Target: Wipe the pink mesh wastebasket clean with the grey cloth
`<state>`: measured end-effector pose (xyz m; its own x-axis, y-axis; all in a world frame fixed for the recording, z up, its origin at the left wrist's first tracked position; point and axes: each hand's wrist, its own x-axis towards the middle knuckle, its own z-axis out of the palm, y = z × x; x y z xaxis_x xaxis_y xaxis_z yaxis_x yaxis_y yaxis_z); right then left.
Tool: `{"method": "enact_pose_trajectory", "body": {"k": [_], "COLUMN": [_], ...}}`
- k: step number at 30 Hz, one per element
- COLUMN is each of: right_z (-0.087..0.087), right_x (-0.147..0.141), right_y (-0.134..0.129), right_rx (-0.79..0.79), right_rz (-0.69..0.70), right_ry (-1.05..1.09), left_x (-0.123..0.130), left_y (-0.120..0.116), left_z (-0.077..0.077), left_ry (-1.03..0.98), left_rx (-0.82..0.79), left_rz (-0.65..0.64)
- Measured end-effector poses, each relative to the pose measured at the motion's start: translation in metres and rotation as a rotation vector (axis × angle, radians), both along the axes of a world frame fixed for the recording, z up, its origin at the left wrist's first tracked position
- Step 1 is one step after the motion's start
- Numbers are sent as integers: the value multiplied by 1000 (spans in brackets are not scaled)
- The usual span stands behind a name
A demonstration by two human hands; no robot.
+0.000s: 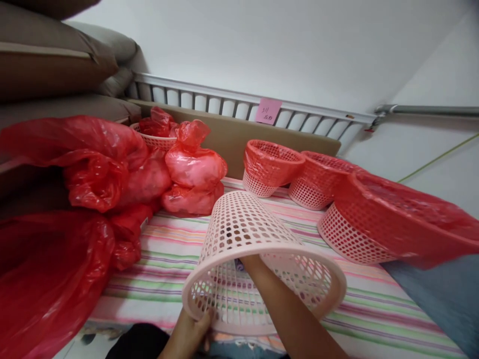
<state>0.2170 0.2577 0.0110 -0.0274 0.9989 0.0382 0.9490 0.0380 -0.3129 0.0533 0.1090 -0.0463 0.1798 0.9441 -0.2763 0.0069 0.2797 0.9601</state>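
A pale pink perforated plastic basket (247, 219) lies tipped on its side on the striped cloth, its wide mouth facing me. My left hand (194, 326) grips the lower left of its rim, thumb on the inside. Through the mouth reaches my right arm, with my right hand (250, 260) deep inside; the basket's wall hides the fingers. A small bit of purple, patterned material (238, 265) shows beside the right wrist, and I cannot tell whether the hand holds it.
Several pink baskets lined with red plastic bags stand at the right, one being a lined basket (359, 219). Filled red bags (194, 169) crowd the left, below stacked brown cushions (48, 60). Behind are a headboard (232, 134), a white radiator (213, 102) and a pink note (268, 110).
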Motion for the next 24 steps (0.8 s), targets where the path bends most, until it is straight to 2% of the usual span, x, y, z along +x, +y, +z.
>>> {"method": "enact_pose_trajectory", "body": {"k": [2,4,10,13,16,20,24], "right_z": [2,2,-12,-14,-9,4,11], "right_x": [-5,-10,-20,-19,-16,-16,-14], "right_y": [-14,-40,-152,-175,-154,-85,-27], "right_rx": [-2,-27,-124,-163,-126,-77,43], "right_rz": [-17,-38,58,88,66,-8,-6], "right_ry": [-49,-94,-281,-292,-299,-213,-85], "left_x": [0,0,-2,-3,-4,-3,-2], "left_y": [1,1,2,2,2,3,4], "left_z": [-2,-4,-4,-2,-4,-7,-10], "left_ry": [-33,-54,-82,-62,-42,-13,-10], "left_rx": [19,28,71,99,77,62,42], "left_rz": [4,4,-24,-43,-47,-43,-60]}}
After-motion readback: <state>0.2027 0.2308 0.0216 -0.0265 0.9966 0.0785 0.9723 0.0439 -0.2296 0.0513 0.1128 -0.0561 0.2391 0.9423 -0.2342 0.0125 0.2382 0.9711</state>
